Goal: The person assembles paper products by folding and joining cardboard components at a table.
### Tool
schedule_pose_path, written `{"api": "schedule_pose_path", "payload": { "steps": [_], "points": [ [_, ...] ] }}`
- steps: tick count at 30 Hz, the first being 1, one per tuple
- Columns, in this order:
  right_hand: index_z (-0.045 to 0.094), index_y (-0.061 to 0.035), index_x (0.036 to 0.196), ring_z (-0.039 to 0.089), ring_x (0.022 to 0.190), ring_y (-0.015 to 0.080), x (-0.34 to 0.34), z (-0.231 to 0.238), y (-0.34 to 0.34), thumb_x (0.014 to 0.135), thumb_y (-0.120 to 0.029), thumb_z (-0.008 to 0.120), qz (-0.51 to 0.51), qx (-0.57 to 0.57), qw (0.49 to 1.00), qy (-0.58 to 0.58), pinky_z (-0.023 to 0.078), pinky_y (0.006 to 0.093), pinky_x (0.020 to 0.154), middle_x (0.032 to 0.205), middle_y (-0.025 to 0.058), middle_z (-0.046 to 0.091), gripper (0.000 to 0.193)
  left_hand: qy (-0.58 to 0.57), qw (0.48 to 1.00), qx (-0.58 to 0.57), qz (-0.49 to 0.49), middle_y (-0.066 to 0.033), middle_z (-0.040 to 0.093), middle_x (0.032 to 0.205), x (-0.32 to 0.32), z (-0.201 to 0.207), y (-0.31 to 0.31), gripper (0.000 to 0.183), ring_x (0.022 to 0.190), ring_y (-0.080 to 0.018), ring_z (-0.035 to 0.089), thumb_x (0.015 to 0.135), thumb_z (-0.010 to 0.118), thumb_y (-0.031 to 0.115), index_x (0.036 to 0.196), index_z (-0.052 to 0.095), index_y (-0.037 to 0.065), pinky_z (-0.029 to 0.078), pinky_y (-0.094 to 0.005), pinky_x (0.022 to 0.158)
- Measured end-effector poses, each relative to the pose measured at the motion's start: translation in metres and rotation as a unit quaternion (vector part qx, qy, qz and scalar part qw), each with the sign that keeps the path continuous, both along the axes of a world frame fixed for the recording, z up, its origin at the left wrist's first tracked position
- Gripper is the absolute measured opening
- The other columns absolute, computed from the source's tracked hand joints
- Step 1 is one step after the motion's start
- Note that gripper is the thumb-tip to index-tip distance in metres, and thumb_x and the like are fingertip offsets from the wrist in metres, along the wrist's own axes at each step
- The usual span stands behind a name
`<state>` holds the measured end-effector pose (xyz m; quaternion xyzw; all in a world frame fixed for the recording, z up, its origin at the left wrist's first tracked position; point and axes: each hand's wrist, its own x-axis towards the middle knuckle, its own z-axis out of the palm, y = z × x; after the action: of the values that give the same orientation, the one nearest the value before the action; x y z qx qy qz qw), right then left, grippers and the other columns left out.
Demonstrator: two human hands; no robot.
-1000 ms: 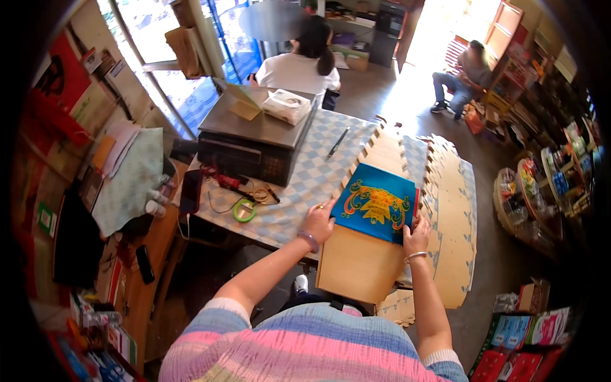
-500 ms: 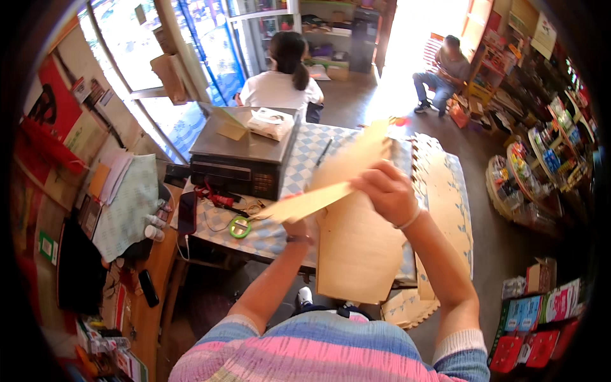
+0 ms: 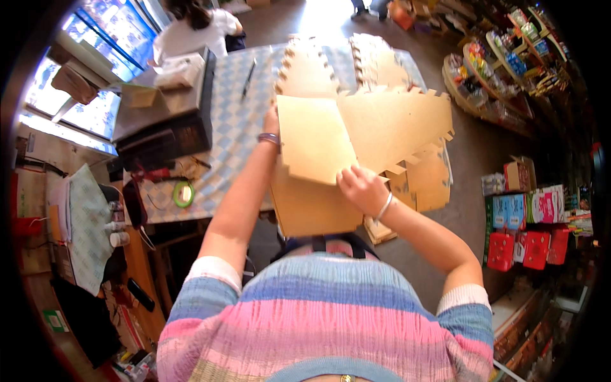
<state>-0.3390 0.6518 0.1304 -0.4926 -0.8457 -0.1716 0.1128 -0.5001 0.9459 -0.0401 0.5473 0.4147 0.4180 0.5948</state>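
Observation:
A tan cardboard piece, with a smooth panel (image 3: 315, 137) on the left and a notched-edge panel (image 3: 398, 124) on the right, is held up over the table. My right hand (image 3: 364, 191) is closed on its lower edge, fingers pinched near where the panels meet. At the left edge of the smooth panel, my left hand (image 3: 272, 121) grips the piece; its fingers are mostly hidden behind the cardboard. Below lies another flat cardboard sheet (image 3: 312, 213) at the table's near edge. Further notched cardboard pieces (image 3: 309, 70) rest on the far part of the table.
A blue-and-white checked cloth (image 3: 232, 127) covers the table. On its left stand a dark weighing scale (image 3: 165, 127) with a tissue pack (image 3: 181, 71), and a green tape roll (image 3: 183, 194). A seated person (image 3: 197, 32) is beyond. Goods racks (image 3: 490, 83) stand at right.
My view has tipped downward and shifted right. The tilted cardboard has been turned so its broad faces spread before me. My right hand moved down to its lower edge, my left up along its side.

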Motion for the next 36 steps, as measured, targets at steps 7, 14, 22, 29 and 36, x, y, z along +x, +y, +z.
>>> {"api": "schedule_pose_path", "payload": {
  "steps": [7, 14, 22, 29, 36],
  "points": [
    [0.059, -0.0079, 0.083, 0.057, 0.073, 0.0186, 0.018, -0.058, -0.018, 0.073, -0.012, 0.06, -0.101, -0.014, 0.989, 0.107, 0.051, 0.0286, 0.06, 0.075, 0.0033, 0.052, 0.011, 0.236, 0.897, 0.373, -0.037, -0.0093, 0.067, 0.101, -0.032, 0.104, -0.166, 0.027, 0.094, -0.0274, 0.062, 0.082, 0.07, 0.016, 0.108, 0.064, 0.008, 0.049, -0.0397, 0.085],
    [0.06, -0.0118, 0.079, 0.058, 0.071, 0.0181, 0.019, -0.071, -0.013, 0.074, -0.012, 0.06, -0.079, -0.028, 0.98, 0.182, 0.052, 0.0296, 0.061, 0.074, 0.0022, 0.052, 0.005, 0.301, 0.714, 0.6, -0.199, -0.0016, 0.061, 0.087, -0.028, 0.101, -0.185, 0.018, 0.088, -0.0214, 0.059, 0.073, 0.06, 0.014, 0.09, 0.064, 0.01, 0.05, -0.036, 0.08],
    [0.064, -0.0147, 0.073, 0.06, 0.072, 0.0199, 0.024, -0.073, -0.009, 0.075, -0.015, 0.059, -0.108, -0.08, 0.968, 0.211, 0.052, 0.0321, 0.061, 0.075, 0.0018, 0.057, 0.006, 0.336, 0.694, 0.59, -0.24, -0.004, 0.058, 0.075, -0.022, 0.102, -0.182, 0.013, 0.08, -0.0234, 0.062, 0.074, 0.057, 0.013, 0.083, 0.064, 0.008, 0.052, -0.0342, 0.073],
    [0.072, -0.0123, 0.084, 0.066, 0.082, 0.0287, 0.041, -0.046, 0.026, 0.08, -0.026, 0.063, -0.192, -0.357, 0.884, 0.234, 0.053, 0.0391, 0.074, 0.085, 0.0097, 0.069, 0.017, 0.541, 0.68, 0.396, -0.296, -0.0137, 0.067, 0.073, 0.0, 0.124, -0.159, 0.033, 0.072, -0.0308, 0.066, 0.078, 0.066, 0.04, 0.073, 0.068, 0.007, 0.053, -0.0424, 0.064],
    [0.068, -0.005, 0.088, 0.065, 0.092, 0.0293, 0.047, -0.03, 0.048, 0.066, -0.049, 0.078, -0.314, -0.417, 0.847, 0.099, 0.05, 0.0384, 0.081, 0.088, 0.0147, 0.07, 0.051, 0.563, 0.632, 0.395, -0.357, -0.0154, 0.068, 0.091, 0.024, 0.134, -0.145, 0.038, 0.091, -0.0323, 0.065, 0.076, 0.07, 0.042, 0.093, 0.066, 0.009, 0.05, -0.0429, 0.077]
  ]
}}
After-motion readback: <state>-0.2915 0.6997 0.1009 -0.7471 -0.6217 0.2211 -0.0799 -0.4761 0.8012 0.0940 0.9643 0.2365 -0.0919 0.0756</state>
